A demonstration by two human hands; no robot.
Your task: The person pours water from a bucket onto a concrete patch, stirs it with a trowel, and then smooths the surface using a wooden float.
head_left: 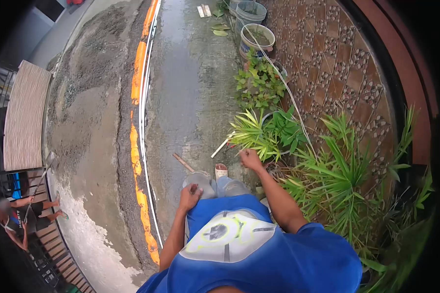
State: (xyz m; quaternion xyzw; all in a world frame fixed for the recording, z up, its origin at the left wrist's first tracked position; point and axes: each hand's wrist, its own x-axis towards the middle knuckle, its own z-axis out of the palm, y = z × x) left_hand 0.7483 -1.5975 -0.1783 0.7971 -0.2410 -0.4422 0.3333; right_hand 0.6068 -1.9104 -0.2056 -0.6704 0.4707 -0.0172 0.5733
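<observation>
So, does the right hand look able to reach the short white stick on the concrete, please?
Probably yes, perhaps with a lean: the right hand is near the white stick, whose near end lies uncovered on the concrete, though leaves crowd its far end.

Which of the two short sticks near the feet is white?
The white stick is beside the plants, nearer the right hand; the other stick is brown.

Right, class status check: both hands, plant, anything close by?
Left hand by knee. Right hand beside leafy plant, grip unclear. White stick near.
</observation>
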